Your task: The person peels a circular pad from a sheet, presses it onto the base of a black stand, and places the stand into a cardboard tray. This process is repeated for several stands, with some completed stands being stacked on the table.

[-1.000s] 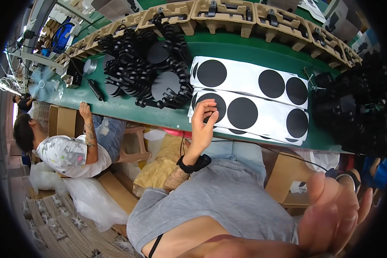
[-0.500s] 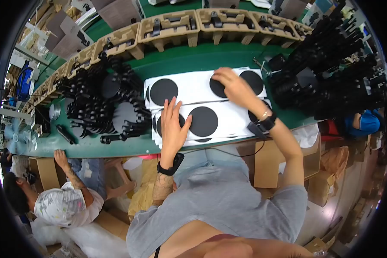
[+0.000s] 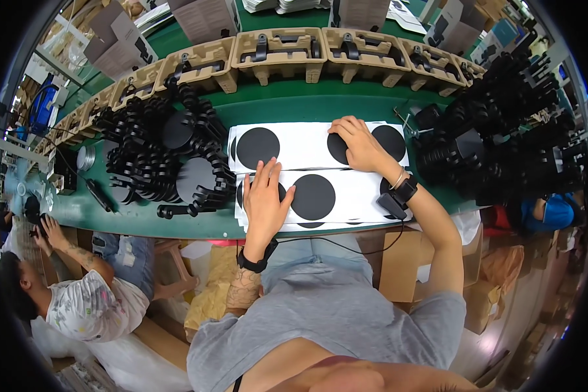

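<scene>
Now both hands lie flat and open: left hand (image 3: 265,201) on the near sticker sheet (image 3: 346,196), right hand (image 3: 354,142) on the far sheet (image 3: 294,145).

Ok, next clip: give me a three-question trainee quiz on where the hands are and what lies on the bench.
1. True or false: the left hand lies flat on the nearer white sheet.
2. The right hand rests on: A) a cardboard tray, B) the farther white sheet, C) the pile of black parts.
3. Fill in: the sheets carry large black ___.

Key:
1. True; its fingers partly cover one black disc.
2. B; the cardboard trays sit along the far edge of the green bench, and the pile of black parts lies left of the sheets.
3. Discs (round).
</scene>
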